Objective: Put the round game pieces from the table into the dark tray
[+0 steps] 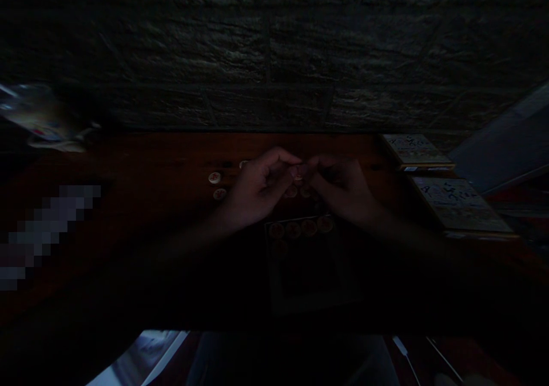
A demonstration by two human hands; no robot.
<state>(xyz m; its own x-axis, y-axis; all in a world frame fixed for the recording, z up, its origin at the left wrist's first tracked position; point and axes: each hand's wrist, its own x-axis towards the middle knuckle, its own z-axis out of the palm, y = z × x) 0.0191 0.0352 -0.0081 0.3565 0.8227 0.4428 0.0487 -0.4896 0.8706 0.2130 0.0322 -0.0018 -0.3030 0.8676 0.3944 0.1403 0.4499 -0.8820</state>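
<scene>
The light is very dim. My left hand and my right hand meet at the fingertips above the wooden table. Pinched between them is a small round Chinese chess piece, mostly covered by the fingers. Just below the fingertips lie more chess pieces, partly hidden. To the left of my left hand are a piece with a red character and another piece. Nearer to me stands a shallow box with a row of pieces along its far side and one piece in front of them.
Two flat printed boxes, a far one and a near one, lie at the right. A plastic-wrapped item stands at the far left. Behind the wooden table rises a stone-block wall. A blurred-out object lies at the left.
</scene>
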